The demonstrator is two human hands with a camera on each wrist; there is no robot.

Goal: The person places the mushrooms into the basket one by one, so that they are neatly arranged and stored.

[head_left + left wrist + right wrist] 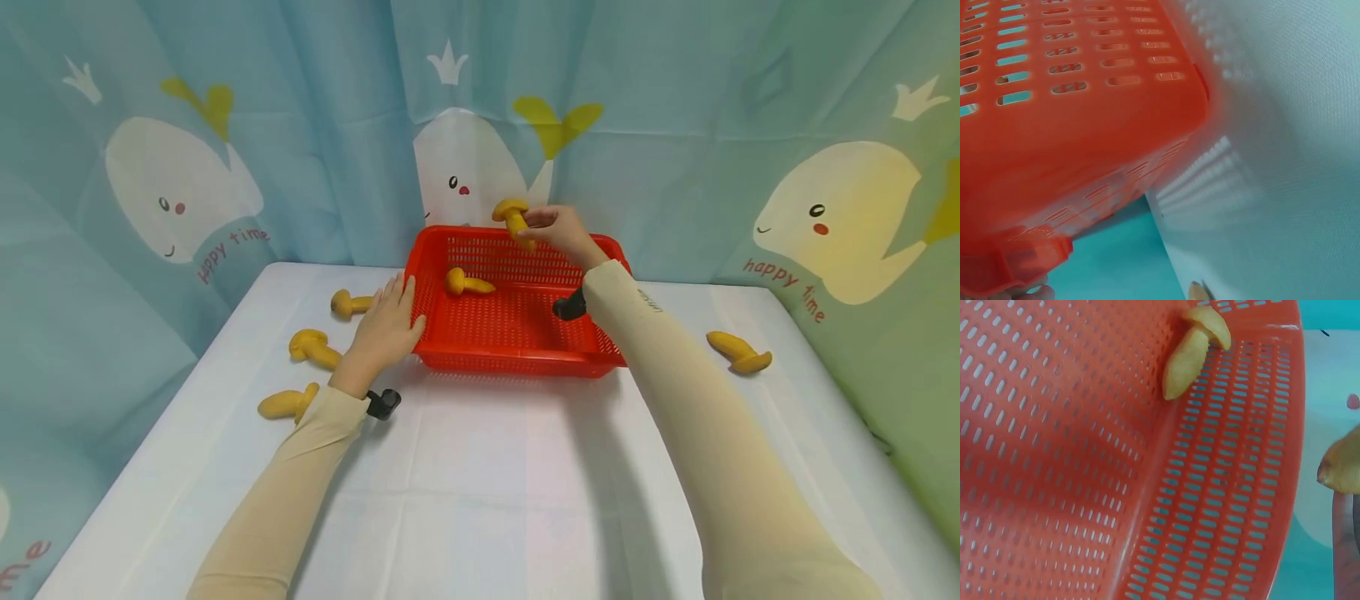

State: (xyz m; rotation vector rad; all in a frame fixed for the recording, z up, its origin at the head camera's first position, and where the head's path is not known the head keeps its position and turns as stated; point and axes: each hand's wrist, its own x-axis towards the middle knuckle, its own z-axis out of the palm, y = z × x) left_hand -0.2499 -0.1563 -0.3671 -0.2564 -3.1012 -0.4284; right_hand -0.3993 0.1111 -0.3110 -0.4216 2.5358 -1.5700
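Observation:
My right hand (558, 232) pinches a yellow mushroom (513, 218) by its stem, cap tipped up and to the left, above the back of the red plastic basket (517, 357). The stem end of this held mushroom (1342, 465) shows at the right edge of the right wrist view. Inside the basket, another mushroom (468, 283) lies near the back left; the right wrist view has that mushroom (1186, 362) against the slotted wall. My left hand (386, 325) rests at the basket's left rim with fingers extended. Its fingertips (1035, 292) show beside the rim in the left wrist view.
Left of the basket on the white table (450, 500) lie several mushrooms, one (349, 304) near the left fingers, one (315, 348) beside the wrist, one (287, 404) by the sleeve. Another mushroom (738, 352) lies far right. A whale-print curtain (660, 192) hangs behind.

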